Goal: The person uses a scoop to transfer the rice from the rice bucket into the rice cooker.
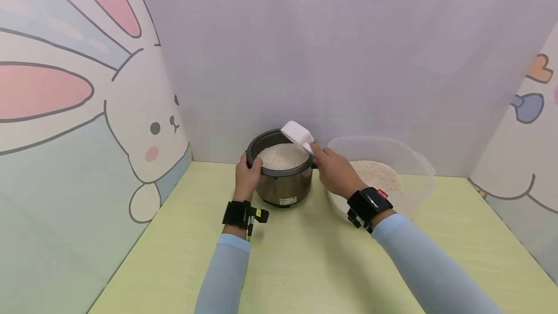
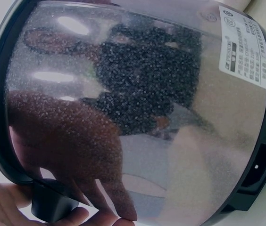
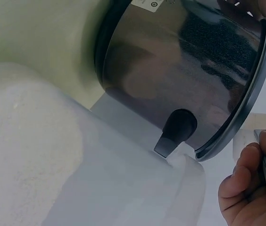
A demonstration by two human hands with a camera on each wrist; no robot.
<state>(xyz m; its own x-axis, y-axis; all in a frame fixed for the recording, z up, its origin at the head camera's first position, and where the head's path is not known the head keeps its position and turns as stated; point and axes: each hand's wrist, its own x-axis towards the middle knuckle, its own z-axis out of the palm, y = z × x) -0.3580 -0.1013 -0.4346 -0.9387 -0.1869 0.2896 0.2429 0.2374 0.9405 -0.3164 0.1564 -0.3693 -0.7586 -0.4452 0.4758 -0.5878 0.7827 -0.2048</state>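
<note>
A dark brown rice cooker (image 1: pixel 281 185) with a black rim stands on the table, filled well up with white rice (image 1: pixel 283 156). My left hand (image 1: pixel 247 176) grips its left side, thumb at the rim and fingers by the black side handle (image 2: pixel 53 200). My right hand (image 1: pixel 337 171) pinches the handle of a white measuring scoop (image 1: pixel 298 133). The scoop is tilted above the right part of the cooker's opening; its inside cannot be seen in the head view. In the right wrist view the curled fingers (image 3: pixel 239 181) hold the scoop's handle.
A translucent plastic tub (image 1: pixel 420 168) holding more rice (image 1: pixel 379 176) stands close to the cooker's right, beneath my right forearm. The pale yellow table (image 1: pixel 283 260) meets a lilac wall (image 1: pixel 331 52) behind, with rabbit-printed panels (image 1: pixel 144 154) at the sides.
</note>
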